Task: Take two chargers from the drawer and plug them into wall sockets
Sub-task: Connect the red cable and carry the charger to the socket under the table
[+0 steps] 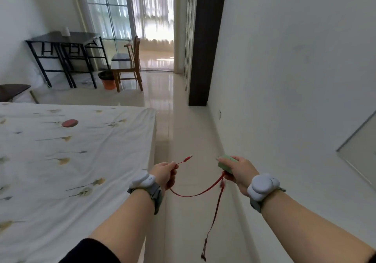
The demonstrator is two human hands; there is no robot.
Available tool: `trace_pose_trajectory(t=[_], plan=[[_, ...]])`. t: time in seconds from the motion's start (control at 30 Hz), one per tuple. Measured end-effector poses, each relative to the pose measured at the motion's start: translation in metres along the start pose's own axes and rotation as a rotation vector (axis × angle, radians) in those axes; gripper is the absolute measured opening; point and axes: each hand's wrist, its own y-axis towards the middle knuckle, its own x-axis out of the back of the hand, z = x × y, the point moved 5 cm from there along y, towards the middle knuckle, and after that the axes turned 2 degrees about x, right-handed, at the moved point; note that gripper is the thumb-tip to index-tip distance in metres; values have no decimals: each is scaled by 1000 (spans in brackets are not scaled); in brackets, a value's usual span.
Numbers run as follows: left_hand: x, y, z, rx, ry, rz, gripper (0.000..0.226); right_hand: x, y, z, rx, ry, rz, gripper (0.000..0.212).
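My right hand [239,172] grips a pale green charger block [225,164] in front of me, over the floor beside the white wall. A red cable [195,194] sags from the block across to my left hand [165,174], which pinches it near its plug end [188,158]. A second red strand [213,222] hangs down from my right hand toward the floor. Low on the right wall sits a small dark fitting [220,113], possibly a socket; I cannot tell for sure. No drawer is in sight.
A bed with a flowered white sheet [71,161] fills the left. A narrow tiled aisle [183,130] runs between bed and wall. Ahead stand a dark wardrobe edge [205,59], a wooden chair [128,65], an orange bin [107,80] and a black table [67,38].
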Motion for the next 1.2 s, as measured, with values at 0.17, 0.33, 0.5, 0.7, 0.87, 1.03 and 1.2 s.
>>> trace_pose_trajectory(t=[0.17, 0.33, 0.5, 0.7, 0.87, 1.03, 1.2], plan=[[-36, 93, -60, -42, 5, 27, 21, -9, 104, 33, 9, 31, -11, 38], [-70, 198, -120, -39, 56, -11, 26, -24, 237, 70, 15, 68, 57, 42], [-89, 273, -191, 3, 50, -124, 21, -55, 355, 119, -17, 40, 174, 43], [-83, 361, -259, 63, -24, -132, 26, -115, 482, 164, 16, -61, 258, 42], [-81, 446, -312, 50, -32, -83, 43, -158, 574, 194, 30, -81, 268, 42], [-88, 557, -406, 36, -3, -48, 36, -192, 694, 239, 9, -52, 209, 43], [-109, 634, -472, 12, 30, -7, 34, -205, 775, 273, -5, 6, 174, 42]])
